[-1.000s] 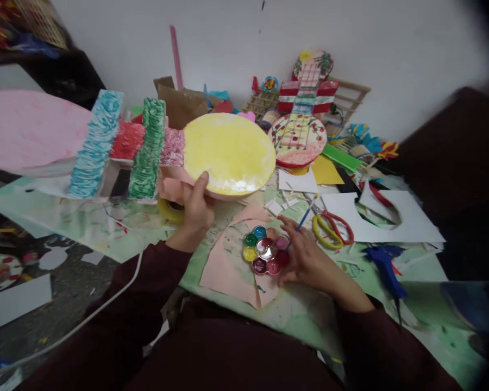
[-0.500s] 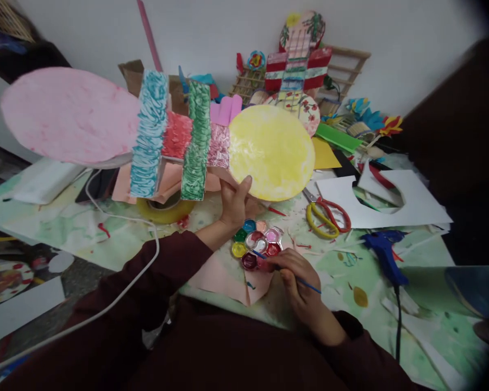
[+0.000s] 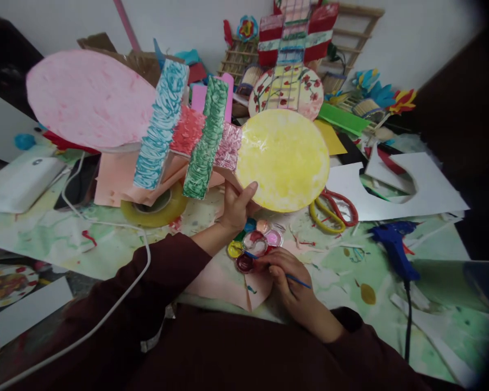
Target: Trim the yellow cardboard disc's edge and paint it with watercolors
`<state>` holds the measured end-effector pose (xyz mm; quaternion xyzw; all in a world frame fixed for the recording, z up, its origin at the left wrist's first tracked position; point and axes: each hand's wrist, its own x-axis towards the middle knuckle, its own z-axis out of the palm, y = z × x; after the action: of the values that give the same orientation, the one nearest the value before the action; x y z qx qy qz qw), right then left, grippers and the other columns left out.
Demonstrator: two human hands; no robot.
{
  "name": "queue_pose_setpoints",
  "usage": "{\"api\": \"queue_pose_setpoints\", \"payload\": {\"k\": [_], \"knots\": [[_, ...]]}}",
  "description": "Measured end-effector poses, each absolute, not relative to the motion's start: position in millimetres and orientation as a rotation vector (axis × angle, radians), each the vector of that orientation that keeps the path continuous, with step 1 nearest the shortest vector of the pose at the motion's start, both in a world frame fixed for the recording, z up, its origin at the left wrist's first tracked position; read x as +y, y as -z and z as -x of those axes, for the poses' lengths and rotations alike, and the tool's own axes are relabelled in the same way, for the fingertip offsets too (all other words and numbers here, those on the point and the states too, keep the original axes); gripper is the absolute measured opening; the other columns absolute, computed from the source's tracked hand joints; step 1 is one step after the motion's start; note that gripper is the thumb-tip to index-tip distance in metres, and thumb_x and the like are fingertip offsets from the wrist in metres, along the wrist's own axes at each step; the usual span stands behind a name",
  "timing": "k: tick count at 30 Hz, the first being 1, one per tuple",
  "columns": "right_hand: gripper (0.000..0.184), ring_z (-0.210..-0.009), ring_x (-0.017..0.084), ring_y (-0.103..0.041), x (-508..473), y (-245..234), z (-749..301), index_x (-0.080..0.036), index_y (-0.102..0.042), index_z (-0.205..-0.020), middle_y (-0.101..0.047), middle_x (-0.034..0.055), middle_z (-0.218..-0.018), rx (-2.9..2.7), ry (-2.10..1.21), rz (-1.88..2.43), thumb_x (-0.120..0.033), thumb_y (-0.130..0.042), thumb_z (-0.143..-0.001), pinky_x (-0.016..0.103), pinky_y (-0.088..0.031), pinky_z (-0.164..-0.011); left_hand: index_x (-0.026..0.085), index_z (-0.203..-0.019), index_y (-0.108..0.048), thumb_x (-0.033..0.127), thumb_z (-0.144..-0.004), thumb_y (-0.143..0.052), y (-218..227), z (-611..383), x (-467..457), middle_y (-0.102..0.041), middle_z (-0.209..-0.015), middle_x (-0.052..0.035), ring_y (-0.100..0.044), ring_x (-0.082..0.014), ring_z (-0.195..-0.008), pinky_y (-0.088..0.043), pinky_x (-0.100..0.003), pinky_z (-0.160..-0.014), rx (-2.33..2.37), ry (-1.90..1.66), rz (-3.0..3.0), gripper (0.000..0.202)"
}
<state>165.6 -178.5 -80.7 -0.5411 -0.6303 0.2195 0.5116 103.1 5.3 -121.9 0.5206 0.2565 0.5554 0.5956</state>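
Note:
My left hand (image 3: 237,209) grips a painted cardboard model (image 3: 283,160) near its yellow oval end, thumb on the face. A pink oval forms its other end, with blue, red, green and dark pink painted pieces between. The rest of my left fingers are behind it. In my right hand (image 3: 295,285) is a thin blue paintbrush (image 3: 297,281), its tip end over the round paint pots (image 3: 255,244). The pots hold yellow, maroon, pink, peach, blue and other colours around a middle cup. Peach paper (image 3: 232,290) lies under and in front of them.
Scissors (image 3: 328,213) with red and yellow handles, a blue glue gun (image 3: 395,247) and cut white card (image 3: 436,184) lie to the right. Left are yellowish tape (image 3: 157,209), a phone (image 3: 78,181) and a white power bank (image 3: 22,182) with a cable. Behind stands another painted model (image 3: 287,92).
The model has shifted right and tilted a little. My right hand and brush have moved slightly left and down over the pots. The camera view has also shifted.

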Motion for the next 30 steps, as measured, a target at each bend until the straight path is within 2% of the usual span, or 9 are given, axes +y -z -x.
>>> {"api": "queue_pose_setpoints", "payload": {"k": [4,9,12,15,18,24,30], "knots": [[0.027,-0.07,0.016,-0.063,-178,76,-171,-0.021,-0.068,-0.094,-0.07,0.0044,-0.075,-1.525,-0.547,1.277,-0.025,-0.041,-0.1,0.029,-0.051,-0.064,0.031,-0.14,-0.042,0.047,-0.079,-0.073,123,-103,6,-0.056,-0.136,-0.0071,-0.053,-0.0295,-0.127,-0.037,-0.046,-0.111,0.519,-1.302,-1.164,0.071],[0.025,-0.072,0.016,-0.063,-177,73,-174,-0.02,-0.068,-0.093,-0.07,0.0038,-0.075,-1.503,-0.442,1.324,-0.02,-0.044,-0.098,0.028,-0.05,-0.066,0.032,-0.141,-0.04,0.049,-0.078,-0.073,121,-105,6,-0.055,-0.138,-0.007,-0.051,-0.03,-0.13,-0.036,-0.046,-0.112,0.503,-1.308,-1.168,0.074],[0.023,-0.074,0.015,-0.063,-176,73,-171,-0.019,-0.068,-0.095,-0.07,0.0047,-0.077,-1.527,-0.5,1.305,-0.021,-0.045,-0.098,0.027,-0.051,-0.068,0.031,-0.142,-0.039,0.048,-0.078,-0.074,121,-105,6,-0.053,-0.14,-0.0078,-0.05,-0.0307,-0.13,-0.035,-0.048,-0.113,0.484,-1.294,-1.154,0.075],[0.024,-0.07,0.014,-0.062,-176,73,-172,-0.019,-0.068,-0.092,-0.068,0.0032,-0.074,-1.535,-0.564,1.281,-0.02,-0.045,-0.098,0.026,-0.05,-0.066,0.031,-0.143,-0.038,0.048,-0.078,-0.073,122,-105,6,-0.051,-0.142,-0.0081,-0.045,-0.0307,-0.135,-0.031,-0.049,-0.115,0.503,-1.278,-1.178,0.075],[0.025,-0.071,0.014,-0.061,-176,72,-175,-0.02,-0.067,-0.089,-0.067,0.0023,-0.073,-1.497,-0.484,1.32,-0.02,-0.044,-0.098,0.026,-0.049,-0.066,0.031,-0.143,-0.038,0.051,-0.078,-0.072,122,-104,5,-0.051,-0.142,-0.0081,-0.041,-0.0309,-0.138,-0.028,-0.05,-0.116,0.514,-1.263,-1.218,0.076],[0.026,-0.071,0.015,-0.061,-174,71,-173,-0.019,-0.068,-0.09,-0.068,0.003,-0.073,-1.537,-0.536,1.305,-0.022,-0.044,-0.099,0.027,-0.049,-0.066,0.031,-0.141,-0.04,0.049,-0.079,-0.072,123,-104,5,-0.05,-0.143,-0.0078,-0.044,-0.0311,-0.136,-0.028,-0.05,-0.116,0.504,-1.255,-1.211,0.073],[0.026,-0.07,0.016,-0.061,-172,69,-173,-0.021,-0.067,-0.09,-0.068,0.003,-0.072,-1.503,-0.478,1.337,-0.024,-0.044,-0.099,0.029,-0.048,-0.065,0.03,-0.144,-0.036,0.052,-0.081,-0.069,122,-105,4,-0.049,-0.144,-0.0088,-0.04,-0.031,-0.138,-0.027,-0.05,-0.117,0.483,-1.245,-1.261,0.075]]}}
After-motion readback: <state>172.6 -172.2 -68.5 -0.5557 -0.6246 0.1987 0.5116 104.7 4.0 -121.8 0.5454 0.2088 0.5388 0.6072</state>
